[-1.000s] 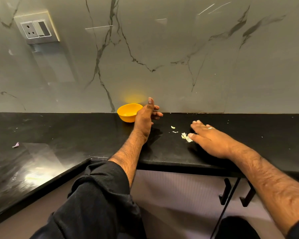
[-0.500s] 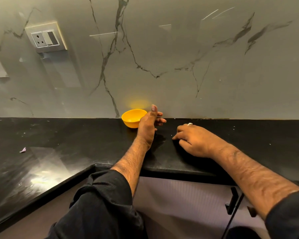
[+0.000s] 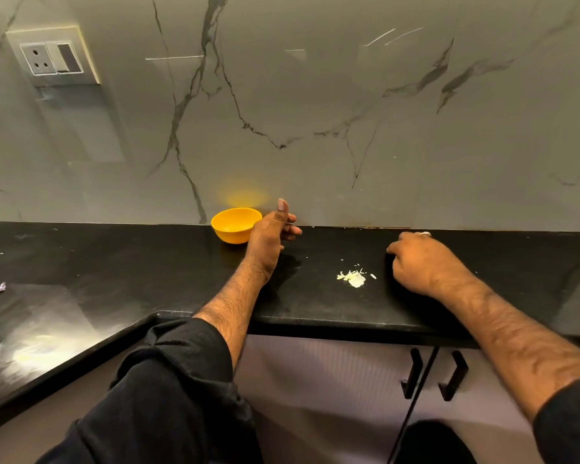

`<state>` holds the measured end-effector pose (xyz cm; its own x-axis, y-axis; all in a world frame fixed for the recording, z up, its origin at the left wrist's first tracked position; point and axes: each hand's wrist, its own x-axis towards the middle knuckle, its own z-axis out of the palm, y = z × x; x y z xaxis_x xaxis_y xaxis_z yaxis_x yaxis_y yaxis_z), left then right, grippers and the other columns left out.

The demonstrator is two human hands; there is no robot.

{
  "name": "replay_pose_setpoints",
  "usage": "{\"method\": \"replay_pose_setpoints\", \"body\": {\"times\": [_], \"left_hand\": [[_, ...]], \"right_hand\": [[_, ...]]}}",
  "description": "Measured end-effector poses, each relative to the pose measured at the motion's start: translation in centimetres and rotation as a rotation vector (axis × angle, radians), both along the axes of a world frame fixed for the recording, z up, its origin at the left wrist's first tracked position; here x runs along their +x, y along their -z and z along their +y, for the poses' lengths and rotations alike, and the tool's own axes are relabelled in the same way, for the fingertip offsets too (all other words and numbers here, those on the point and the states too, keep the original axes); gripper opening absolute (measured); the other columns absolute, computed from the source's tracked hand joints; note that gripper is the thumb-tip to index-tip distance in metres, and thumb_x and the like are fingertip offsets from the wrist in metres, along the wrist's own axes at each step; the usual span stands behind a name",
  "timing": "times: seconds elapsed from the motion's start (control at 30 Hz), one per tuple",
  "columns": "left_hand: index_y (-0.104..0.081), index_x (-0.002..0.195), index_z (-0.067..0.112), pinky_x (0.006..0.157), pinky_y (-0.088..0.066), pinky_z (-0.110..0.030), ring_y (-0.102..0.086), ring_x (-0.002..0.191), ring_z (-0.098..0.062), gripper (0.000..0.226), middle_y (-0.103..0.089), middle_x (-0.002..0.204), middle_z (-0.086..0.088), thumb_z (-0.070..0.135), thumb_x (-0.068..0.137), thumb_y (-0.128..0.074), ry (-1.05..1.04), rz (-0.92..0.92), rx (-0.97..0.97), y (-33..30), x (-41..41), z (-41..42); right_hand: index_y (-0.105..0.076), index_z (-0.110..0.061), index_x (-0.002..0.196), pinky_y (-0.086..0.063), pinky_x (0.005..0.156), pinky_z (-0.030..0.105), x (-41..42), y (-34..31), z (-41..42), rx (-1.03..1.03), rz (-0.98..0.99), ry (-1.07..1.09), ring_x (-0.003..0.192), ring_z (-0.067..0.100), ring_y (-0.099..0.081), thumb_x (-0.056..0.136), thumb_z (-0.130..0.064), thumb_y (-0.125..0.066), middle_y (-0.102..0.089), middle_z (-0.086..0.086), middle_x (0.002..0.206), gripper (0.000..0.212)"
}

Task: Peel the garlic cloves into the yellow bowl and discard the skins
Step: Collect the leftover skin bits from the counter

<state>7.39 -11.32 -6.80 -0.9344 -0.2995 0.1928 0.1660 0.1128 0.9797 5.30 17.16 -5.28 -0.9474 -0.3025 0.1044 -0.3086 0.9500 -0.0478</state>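
**Garlic skins are showing again on the counter**

Garlic skins [image 3: 353, 278] are lying in a small pale heap on the black counter [image 3: 114, 279]. Half a second ago the right hand [image 3: 422, 262] was sitting right over that spot and hiding them. Now it is resting just to the right of the heap, so the bits are in plain sight. A second ago the skins were more spread out, and now they are sitting closer together, so it looks like the hand is sweeping them into one pile.

The right hand is lying knuckles up with its fingers curled under. I cannot tell if it is holding any skin bits inside. A pale ring is showing on one finger.

The left hand [image 3: 270, 234] is standing on its edge beside the yellow bowl [image 3: 236, 225], just like before. Its thumb is pointing up and its fingers are loosely bent. It is not holding anything that I can see. It is touching, or nearly touching, the bowl's side.

The bowl is sitting by the wall, well apart from the skins. I cannot see any cloves in it from here.

I think the peeling is done and the cleaning up is going on. The heap is waiting to be picked up and thrown away.
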Motion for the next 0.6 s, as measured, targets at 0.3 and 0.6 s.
{"method": "replay_pose_setpoints", "body": {"times": [0.3, 0.6], "left_hand": [[-0.071, 0.112, 0.014, 0.083, -0.046, -0.042, -0.070, 0.096, -0.024, 0.078, -0.080, 0.104, -0.010, 0.079, 0.089, -0.037, 0.011, -0.006, 0.002, -0.1, 0.0, 0.0], [-0.072, 0.111, 0.014, 0.083, -0.046, -0.041, -0.071, 0.096, -0.023, 0.070, -0.080, 0.105, -0.010, 0.073, 0.100, -0.036, 0.009, 0.008, 0.042, 0.2, 0.3, -0.5]], "right_hand": [[-0.075, -0.034, 0.117, -0.056, 0.101, 0.034, 4.1, -2.1, -1.9, -0.226, -0.169, -0.107, 0.105, 0.007, -0.064, 0.094, -0.023, -0.074, -0.069, -0.011, 0.116, 0.025], [-0.077, -0.029, 0.115, -0.053, 0.102, 0.030, 1.6, -2.0, -4.5, -0.435, -0.110, -0.036, 0.110, 0.010, -0.066, 0.093, 0.001, -0.063, -0.073, -0.006, 0.119, 0.040]]}}
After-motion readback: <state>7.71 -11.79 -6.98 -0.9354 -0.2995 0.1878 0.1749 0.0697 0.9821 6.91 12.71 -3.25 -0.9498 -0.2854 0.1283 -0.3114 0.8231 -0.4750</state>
